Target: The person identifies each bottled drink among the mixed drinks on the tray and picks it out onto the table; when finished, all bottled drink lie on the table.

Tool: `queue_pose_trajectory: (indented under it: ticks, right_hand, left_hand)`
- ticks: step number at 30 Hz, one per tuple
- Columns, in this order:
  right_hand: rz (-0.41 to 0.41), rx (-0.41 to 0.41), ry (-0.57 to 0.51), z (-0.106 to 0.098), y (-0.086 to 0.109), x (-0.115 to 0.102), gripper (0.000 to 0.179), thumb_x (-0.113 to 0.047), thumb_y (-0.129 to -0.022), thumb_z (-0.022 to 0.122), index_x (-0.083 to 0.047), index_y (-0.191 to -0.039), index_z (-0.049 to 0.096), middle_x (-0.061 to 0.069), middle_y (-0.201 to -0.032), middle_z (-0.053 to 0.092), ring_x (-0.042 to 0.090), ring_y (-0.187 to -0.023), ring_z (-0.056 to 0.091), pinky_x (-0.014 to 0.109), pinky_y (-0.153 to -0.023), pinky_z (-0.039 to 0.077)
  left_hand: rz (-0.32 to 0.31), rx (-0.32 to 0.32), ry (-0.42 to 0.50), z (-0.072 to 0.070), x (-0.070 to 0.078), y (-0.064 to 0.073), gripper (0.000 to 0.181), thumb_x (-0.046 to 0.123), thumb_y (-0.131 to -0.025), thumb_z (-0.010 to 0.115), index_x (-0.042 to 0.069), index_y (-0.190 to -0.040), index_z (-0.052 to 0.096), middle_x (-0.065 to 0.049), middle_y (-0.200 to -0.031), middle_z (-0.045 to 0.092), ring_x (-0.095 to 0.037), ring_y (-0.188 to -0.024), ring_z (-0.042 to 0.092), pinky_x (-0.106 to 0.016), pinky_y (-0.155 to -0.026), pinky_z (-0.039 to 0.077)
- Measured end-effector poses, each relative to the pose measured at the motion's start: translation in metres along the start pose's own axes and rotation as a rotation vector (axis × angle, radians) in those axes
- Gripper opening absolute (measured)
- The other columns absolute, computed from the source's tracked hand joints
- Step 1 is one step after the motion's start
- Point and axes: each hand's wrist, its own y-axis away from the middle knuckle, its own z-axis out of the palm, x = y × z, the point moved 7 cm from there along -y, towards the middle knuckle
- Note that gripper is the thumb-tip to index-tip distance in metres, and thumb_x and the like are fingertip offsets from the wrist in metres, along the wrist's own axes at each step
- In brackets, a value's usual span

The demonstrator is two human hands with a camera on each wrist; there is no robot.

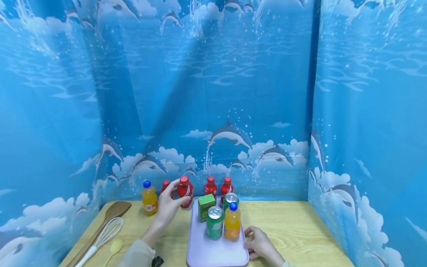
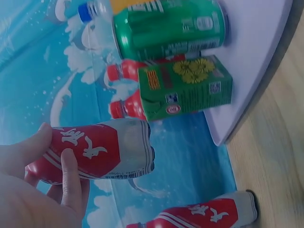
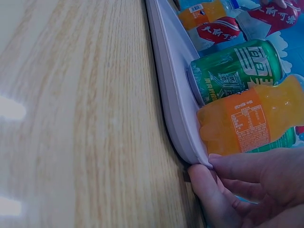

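Note:
My left hand (image 1: 166, 205) grips a small red-labelled soda bottle (image 1: 185, 193), held upright off the table at the tray's back left. In the left wrist view, thumb and fingers wrap the upper part of that bottle (image 2: 99, 149), and its clear base is free. On the right, my right hand (image 1: 259, 243) pinches the rim of the lilac tray (image 1: 217, 256); the right wrist view shows thumb and finger on the tray's edge (image 3: 166, 90). The tray bears a green drink carton (image 1: 206, 207), two green cans (image 1: 214, 222) and an orange soda bottle (image 1: 232, 224).
Two red bottles (image 1: 210, 185) stand behind the tray. Another red bottle (image 1: 165, 185), partly hidden by my left hand, and an orange bottle (image 1: 149, 200) stand to the left. A wooden spatula (image 1: 116, 210), whisk (image 1: 108, 231) and yellow spoon (image 1: 115, 246) lie at the table's left.

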Motion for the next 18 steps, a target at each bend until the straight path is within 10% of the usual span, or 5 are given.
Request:
queue_pose_trajectory:
  ticks: [18]
  right_hand:
    - [0.003, -0.004, -0.001, 0.000, -0.001, 0.001, 0.031, 0.007, -0.088, 0.072, 0.001, -0.116, 0.060, 0.012, -0.085, 0.062, 0.019, -0.068, 0.066, 0.033, -0.054, 0.063]
  left_hand:
    - [-0.055, 0.059, -0.213, 0.009, -0.036, -0.035, 0.068, 0.010, -0.086, 0.087, 0.014, -0.146, 0.055, -0.019, -0.145, 0.065, -0.042, -0.130, 0.062, -0.063, -0.107, 0.054]
